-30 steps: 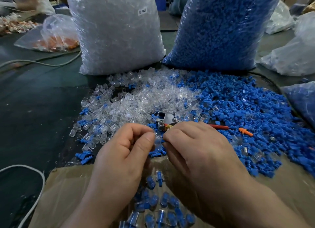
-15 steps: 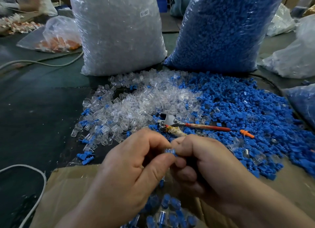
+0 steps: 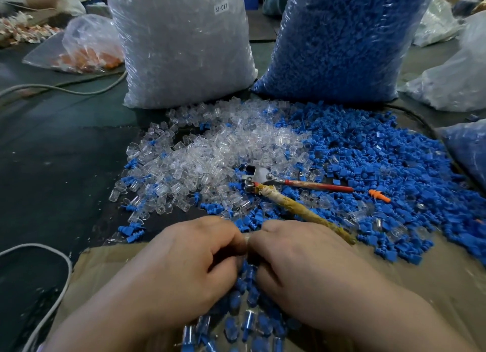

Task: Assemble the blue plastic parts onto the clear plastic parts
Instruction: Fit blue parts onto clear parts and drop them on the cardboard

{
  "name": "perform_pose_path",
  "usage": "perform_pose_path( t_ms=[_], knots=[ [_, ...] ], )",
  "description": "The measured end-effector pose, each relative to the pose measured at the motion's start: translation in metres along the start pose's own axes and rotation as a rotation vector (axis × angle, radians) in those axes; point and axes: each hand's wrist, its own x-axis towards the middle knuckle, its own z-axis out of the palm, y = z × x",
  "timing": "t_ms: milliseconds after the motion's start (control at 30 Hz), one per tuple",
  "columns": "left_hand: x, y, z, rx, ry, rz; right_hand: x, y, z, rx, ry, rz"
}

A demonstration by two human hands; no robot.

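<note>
At lower centre I see my left hand and right hand curled knuckle to knuckle, pinching a small piece that is mostly hidden, with a modest pile of assembled pieces beneath them, while the clear parts and blue parts heaped loose mid-frame suggest most of the work remains.

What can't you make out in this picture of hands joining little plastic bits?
Head view: what is between the left hand and right hand; curled fingers hide it.
Head view: the assembled pieces under the hands; blurred, cut by the bottom edge.
Head view: the orange contents of the small bag; too small and blurred.
</note>
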Motion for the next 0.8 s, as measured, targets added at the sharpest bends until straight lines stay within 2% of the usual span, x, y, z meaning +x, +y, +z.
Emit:
perform_pose_path(
  t_ms=[100,200,300,367,433,500,800],
  knots=[
    [-0.001,0.005,0.000,-0.051,-0.048,0.009,-0.001,0.001,-0.005,0.019,-0.083,-0.005],
    [-0.002,0.002,-0.003,-0.065,0.035,-0.099,-0.001,0.007,-0.006,0.002,-0.104,0.038],
    [0.000,-0.010,-0.004,0.071,0.249,-0.217,0.002,0.014,-0.001,-0.034,0.019,0.138],
    [0.003,-0.014,-0.002,0.186,0.266,-0.278,0.007,0.016,0.003,-0.070,0.112,0.191],
    [0.008,-0.012,0.005,0.318,0.194,-0.280,0.014,0.016,0.010,-0.125,0.176,0.201],
    [0.014,-0.009,0.010,0.348,0.170,-0.263,0.021,0.015,0.016,-0.183,0.204,0.180],
    [0.019,-0.006,0.015,0.150,0.245,-0.173,0.028,0.020,0.015,-0.129,0.214,0.148]
  ],
)
